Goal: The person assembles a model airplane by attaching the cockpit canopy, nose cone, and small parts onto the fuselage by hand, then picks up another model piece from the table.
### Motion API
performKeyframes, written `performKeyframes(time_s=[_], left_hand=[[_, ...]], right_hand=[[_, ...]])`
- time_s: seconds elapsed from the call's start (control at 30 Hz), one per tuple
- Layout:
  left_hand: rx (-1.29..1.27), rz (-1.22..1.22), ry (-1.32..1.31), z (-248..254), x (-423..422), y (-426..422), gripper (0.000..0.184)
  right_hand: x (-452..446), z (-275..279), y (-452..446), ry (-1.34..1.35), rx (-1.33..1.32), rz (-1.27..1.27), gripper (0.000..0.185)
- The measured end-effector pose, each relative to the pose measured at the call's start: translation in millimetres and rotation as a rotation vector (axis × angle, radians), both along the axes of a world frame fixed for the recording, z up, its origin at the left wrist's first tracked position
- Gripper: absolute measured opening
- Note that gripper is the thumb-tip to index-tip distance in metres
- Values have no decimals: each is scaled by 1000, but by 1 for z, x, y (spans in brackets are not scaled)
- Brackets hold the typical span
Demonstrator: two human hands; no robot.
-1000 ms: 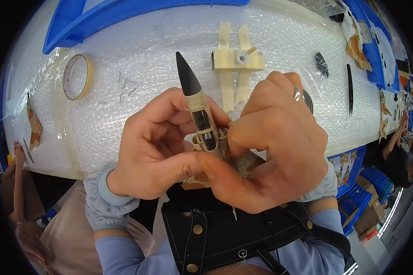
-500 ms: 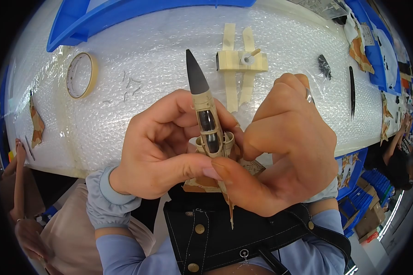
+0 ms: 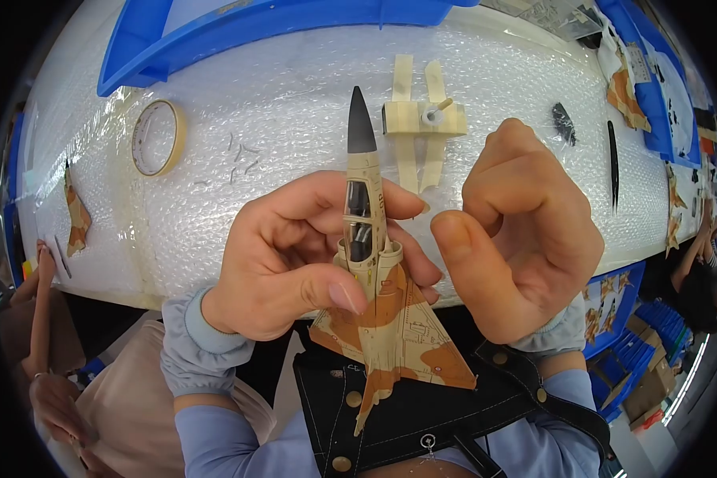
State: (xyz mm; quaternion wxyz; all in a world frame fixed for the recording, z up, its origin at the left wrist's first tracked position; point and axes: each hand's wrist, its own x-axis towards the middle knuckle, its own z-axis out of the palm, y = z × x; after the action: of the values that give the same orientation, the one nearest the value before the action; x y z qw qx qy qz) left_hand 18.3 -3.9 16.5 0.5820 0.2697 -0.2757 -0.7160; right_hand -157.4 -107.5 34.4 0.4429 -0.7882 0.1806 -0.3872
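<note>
My left hand (image 3: pixel 291 255) is closed around a model jet (image 3: pixel 384 311) just behind its cockpit, thumb on the near side and fingertips wrapped past the far side. The jet has a black nose cone, a dark cockpit canopy and tan-and-brown camouflage wings. Its nose points away from me and its tail towards my apron. To the right, apart from the jet, is my right hand (image 3: pixel 526 231), its fingers loosely curled and the thumb standing off them. Nothing shows between that thumb and the fingers.
Bubble wrap covers the table, with a tape roll (image 3: pixel 158 138), thin grey slivers (image 3: pixel 243 156), a taped-down block (image 3: pixel 426 118) with a small stick, a small black piece (image 3: pixel 563 123) and black tweezers (image 3: pixel 613 167). A blue tray (image 3: pixel 295 32) borders the back. Another person's hand (image 3: pixel 46 261) is at left.
My right hand has come off the jet and moved right, its thumb parting from the fingers. The jet has turned, so its upper wings now show. My left hand keeps its hold.
</note>
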Motion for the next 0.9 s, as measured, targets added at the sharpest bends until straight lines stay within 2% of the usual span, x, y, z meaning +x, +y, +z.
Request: performKeyframes(time_s=[0.27,0.37,0.47,0.7,0.9], left_hand=[[44,-72,51,1,0,3,62],[47,-117,11,5,1,2,62],[134,-47,-74,13,-8,1,73],[180,-100,-11,16,-10,4,76],[72,-222,153,3,1,4,56]], right_hand=[[2,-4,-2,-51,90,-38,8],[6,-5,-3,-75,222,-36,15],[4,-5,-3,-63,405,37,25],[4,-7,-4,-137,600,111,27],[3,-8,-5,-193,729,153,26]])
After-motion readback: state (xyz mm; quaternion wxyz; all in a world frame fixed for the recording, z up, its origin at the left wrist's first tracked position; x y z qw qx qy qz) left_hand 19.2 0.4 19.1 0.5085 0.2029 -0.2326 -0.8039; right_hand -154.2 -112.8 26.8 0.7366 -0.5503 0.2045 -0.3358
